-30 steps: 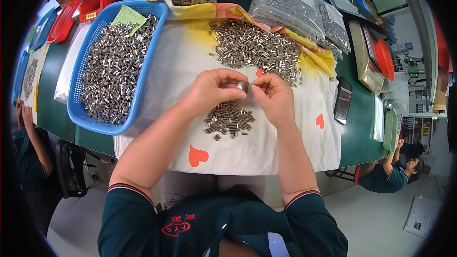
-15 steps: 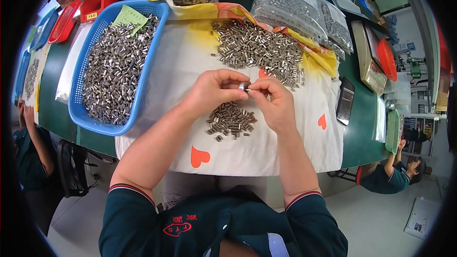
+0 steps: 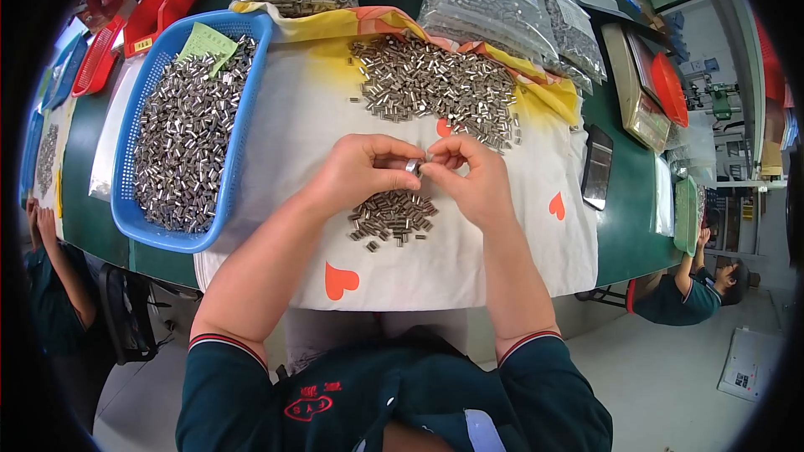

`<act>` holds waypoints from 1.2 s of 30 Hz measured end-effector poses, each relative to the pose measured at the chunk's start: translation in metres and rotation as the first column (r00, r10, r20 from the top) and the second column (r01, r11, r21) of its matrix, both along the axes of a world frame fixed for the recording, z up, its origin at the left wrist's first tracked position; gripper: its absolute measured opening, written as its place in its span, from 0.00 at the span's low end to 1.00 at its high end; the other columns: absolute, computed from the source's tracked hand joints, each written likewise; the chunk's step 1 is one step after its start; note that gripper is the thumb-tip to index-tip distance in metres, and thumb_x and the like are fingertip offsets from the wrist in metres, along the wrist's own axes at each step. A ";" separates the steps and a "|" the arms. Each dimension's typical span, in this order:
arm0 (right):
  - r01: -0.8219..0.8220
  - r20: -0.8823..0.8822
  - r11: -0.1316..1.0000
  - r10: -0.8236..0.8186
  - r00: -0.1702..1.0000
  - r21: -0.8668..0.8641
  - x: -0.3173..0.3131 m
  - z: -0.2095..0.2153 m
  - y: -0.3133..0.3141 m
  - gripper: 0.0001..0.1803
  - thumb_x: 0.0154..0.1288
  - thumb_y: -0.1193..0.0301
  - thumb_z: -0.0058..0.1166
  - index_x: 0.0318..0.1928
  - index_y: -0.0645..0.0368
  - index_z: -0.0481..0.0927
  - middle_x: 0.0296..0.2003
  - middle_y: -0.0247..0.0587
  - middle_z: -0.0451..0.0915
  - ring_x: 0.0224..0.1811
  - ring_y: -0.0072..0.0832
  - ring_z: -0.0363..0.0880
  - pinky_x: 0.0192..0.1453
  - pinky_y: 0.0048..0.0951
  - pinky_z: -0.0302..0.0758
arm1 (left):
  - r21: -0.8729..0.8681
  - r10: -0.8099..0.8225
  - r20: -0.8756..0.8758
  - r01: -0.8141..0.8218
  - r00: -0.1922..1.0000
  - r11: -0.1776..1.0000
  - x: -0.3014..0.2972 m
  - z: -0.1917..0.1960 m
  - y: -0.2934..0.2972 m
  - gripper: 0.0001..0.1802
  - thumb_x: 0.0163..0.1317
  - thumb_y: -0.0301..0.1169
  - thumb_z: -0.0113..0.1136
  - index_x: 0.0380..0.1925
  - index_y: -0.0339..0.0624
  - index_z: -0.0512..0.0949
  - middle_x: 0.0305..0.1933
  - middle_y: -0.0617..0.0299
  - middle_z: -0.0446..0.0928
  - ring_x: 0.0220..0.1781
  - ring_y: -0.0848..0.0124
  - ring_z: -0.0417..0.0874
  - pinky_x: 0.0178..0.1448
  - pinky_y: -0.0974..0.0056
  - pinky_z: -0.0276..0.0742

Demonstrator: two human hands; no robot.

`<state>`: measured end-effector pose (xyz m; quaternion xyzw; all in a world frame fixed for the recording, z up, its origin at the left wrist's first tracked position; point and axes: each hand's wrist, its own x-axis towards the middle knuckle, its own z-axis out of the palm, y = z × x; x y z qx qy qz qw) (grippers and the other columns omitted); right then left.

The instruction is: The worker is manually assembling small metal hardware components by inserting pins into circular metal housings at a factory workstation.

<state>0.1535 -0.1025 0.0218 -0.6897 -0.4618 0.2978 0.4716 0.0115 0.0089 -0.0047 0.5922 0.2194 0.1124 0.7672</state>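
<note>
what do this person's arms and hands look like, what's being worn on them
Both forearms are bare from the elbow down. The left hand and right hand wear no gloves, and no rings or watch show. The upper arms are covered by short sleeves of a dark teal shirt, each ending in a cuff trimmed with thin red and white stripes. The shirt has a small red emblem on the chest.

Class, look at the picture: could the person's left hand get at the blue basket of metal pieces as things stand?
Probably yes. The blue basket lies open-topped just left of the left hand, with only bare cloth between, though its fingers now pinch a small metal piece.
</note>
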 end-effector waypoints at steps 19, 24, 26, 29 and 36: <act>0.232 0.692 0.971 -0.203 0.692 0.054 0.031 -0.031 0.004 0.03 0.48 0.72 0.53 0.23 0.57 0.77 0.24 0.39 0.75 0.33 0.37 0.72 0.39 0.36 0.69 | -0.095 0.117 0.136 -0.105 0.984 0.990 0.004 -0.015 0.005 0.18 0.45 0.16 0.57 0.40 0.35 0.72 0.37 0.59 0.77 0.37 0.72 0.78 0.44 0.71 0.74; 0.107 0.220 0.994 -0.111 0.969 0.027 0.019 -0.004 -0.002 0.02 0.49 0.75 0.53 0.26 0.59 0.76 0.24 0.37 0.75 0.30 0.29 0.74 0.34 0.28 0.71 | -0.118 0.116 0.209 -0.093 0.971 0.989 0.004 -0.020 0.008 0.20 0.44 0.17 0.61 0.40 0.36 0.72 0.37 0.58 0.77 0.38 0.73 0.78 0.44 0.71 0.74; 0.025 -0.074 1.000 -0.025 0.997 0.006 0.012 -0.002 -0.002 0.03 0.49 0.76 0.53 0.26 0.60 0.76 0.24 0.36 0.75 0.29 0.26 0.75 0.33 0.25 0.72 | -0.127 0.127 0.224 -0.100 0.966 0.987 0.002 -0.019 0.009 0.20 0.43 0.17 0.62 0.40 0.36 0.72 0.38 0.58 0.77 0.39 0.73 0.78 0.44 0.72 0.74; -0.085 -0.013 0.990 0.087 0.996 0.115 0.005 -0.001 -0.003 0.05 0.48 0.76 0.54 0.28 0.63 0.75 0.24 0.37 0.75 0.28 0.24 0.75 0.33 0.24 0.74 | -0.146 0.145 0.225 -0.114 0.963 0.983 0.003 -0.019 0.007 0.20 0.44 0.15 0.62 0.40 0.35 0.72 0.38 0.59 0.77 0.39 0.74 0.77 0.45 0.72 0.74; -0.074 0.207 0.984 0.040 0.978 0.162 -0.001 -0.005 -0.001 0.04 0.45 0.76 0.55 0.26 0.60 0.74 0.24 0.39 0.75 0.28 0.34 0.74 0.33 0.29 0.72 | -0.025 0.116 0.148 -0.114 0.982 0.993 0.000 -0.019 0.005 0.20 0.45 0.14 0.60 0.42 0.33 0.74 0.38 0.60 0.77 0.36 0.76 0.77 0.42 0.74 0.74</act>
